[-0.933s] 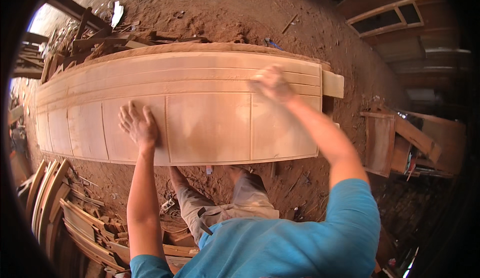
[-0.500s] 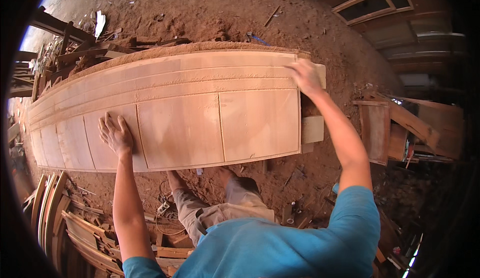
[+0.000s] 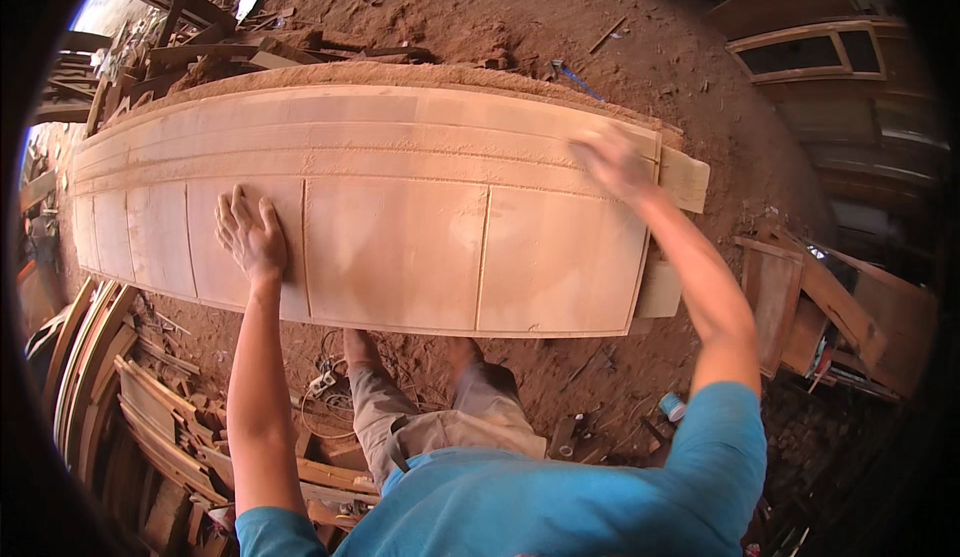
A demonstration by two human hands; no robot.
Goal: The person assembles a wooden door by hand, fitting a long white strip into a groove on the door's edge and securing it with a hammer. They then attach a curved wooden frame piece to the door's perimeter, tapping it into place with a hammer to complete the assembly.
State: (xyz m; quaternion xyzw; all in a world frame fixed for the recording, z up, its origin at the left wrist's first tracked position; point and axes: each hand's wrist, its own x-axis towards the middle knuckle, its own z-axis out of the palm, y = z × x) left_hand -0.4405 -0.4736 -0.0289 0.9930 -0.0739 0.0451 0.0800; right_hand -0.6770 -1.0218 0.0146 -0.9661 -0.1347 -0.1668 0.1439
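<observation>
A grooved wooden panel (image 3: 390,247) lies at 12 o'clock before the worker, the left hand (image 3: 252,237) splayed flat and empty at its 9 o'clock, apparently to steady it; the blurred right hand (image 3: 616,163), near 3 o'clock, looks half-curled, its grip impossible to tell.

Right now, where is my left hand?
In the head view, your left hand rests, fingers spread, on the wooden panel, left of its middle and just left of a dark groove.
</observation>
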